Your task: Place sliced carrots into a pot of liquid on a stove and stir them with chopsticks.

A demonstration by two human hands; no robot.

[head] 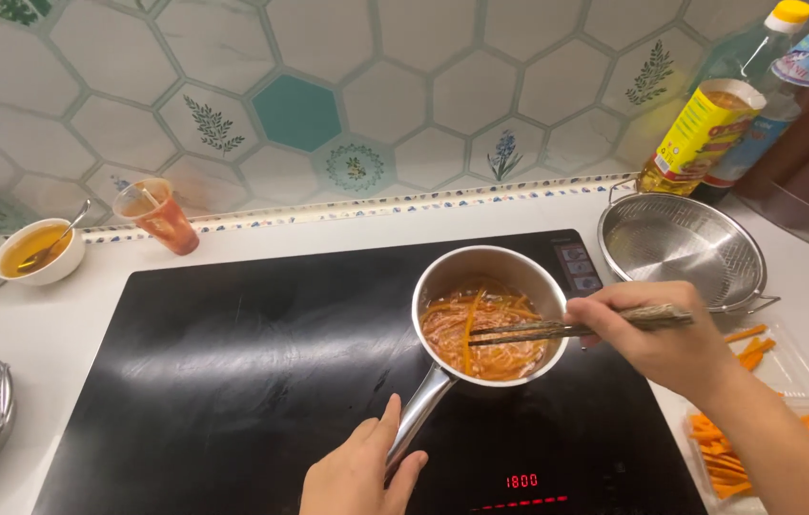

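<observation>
While a black glass induction cooktop fills the centre of the frame, a small white bowl of amber liquid with a spoon and a clear plastic cup of red sauce sit at upper left. At lower centre, the left hand closes its fingers around the steel handle of a small stainless saucepan holding orange-red noodles and carrot strips. The right hand pinches dark wooden chopsticks, tips in the food. Stirring well likely means a steady handle and gentle lifting. A steel colander stands upper right; cut carrot sticks lie lower right.
</observation>
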